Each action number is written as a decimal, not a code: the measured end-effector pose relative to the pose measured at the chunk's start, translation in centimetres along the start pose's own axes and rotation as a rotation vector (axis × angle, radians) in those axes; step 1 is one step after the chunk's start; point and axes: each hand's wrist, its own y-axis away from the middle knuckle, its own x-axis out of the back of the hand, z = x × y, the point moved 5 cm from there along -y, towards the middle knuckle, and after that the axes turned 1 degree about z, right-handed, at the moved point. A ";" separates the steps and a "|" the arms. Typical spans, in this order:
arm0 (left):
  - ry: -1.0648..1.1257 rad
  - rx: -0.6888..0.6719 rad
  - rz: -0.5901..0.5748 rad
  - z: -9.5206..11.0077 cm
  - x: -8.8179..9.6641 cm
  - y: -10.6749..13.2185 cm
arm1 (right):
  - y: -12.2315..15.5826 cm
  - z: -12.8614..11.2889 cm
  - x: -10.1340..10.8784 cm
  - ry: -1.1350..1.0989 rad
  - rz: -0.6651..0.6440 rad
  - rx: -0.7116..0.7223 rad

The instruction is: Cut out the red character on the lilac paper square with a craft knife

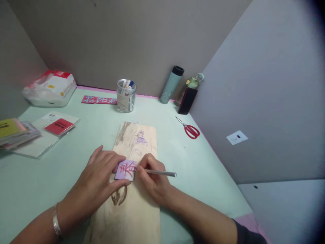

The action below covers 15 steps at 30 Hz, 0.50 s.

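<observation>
A small, flat purple block [118,174] with a red character on it lies on a wooden board [142,217]. My left hand [101,169] grips the block between thumb and forefinger, pressing it against the board. In my right hand [153,176], a slim, pen-shaped metal carving tool [165,173] is held like a pencil. Its front end meets the right side of the block, where the surface looks pale; the exact tip is too small to make out. Purple stains and a carved-looking brown mark show on the board.
Red-handled scissors [191,131] lie right of the board. Behind stand a clear jar [126,101] of pens, a teal bottle [171,86], a green bottle [193,82] and a phone [188,101]. Packets [15,132], red character strips [88,99] and a tissue pack [50,89] lie left.
</observation>
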 end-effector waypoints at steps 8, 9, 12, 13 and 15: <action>-0.004 0.013 0.019 0.1 0.0 0.0 | 0.1 0.3 0.0 0.002 0.052 -0.009; -0.009 0.017 0.022 0.1 0.0 0.0 | 0.2 0.4 0.0 0.006 0.055 -0.012; -0.022 0.020 0.030 0.3 0.0 -0.1 | 0.3 0.6 0.0 0.013 0.062 -0.023; -0.025 0.021 0.030 0.3 0.0 -0.1 | 0.3 0.7 0.0 0.012 0.062 -0.033; -0.029 0.024 0.031 0.4 0.0 0.0 | 0.3 0.9 -0.1 0.011 0.064 -0.053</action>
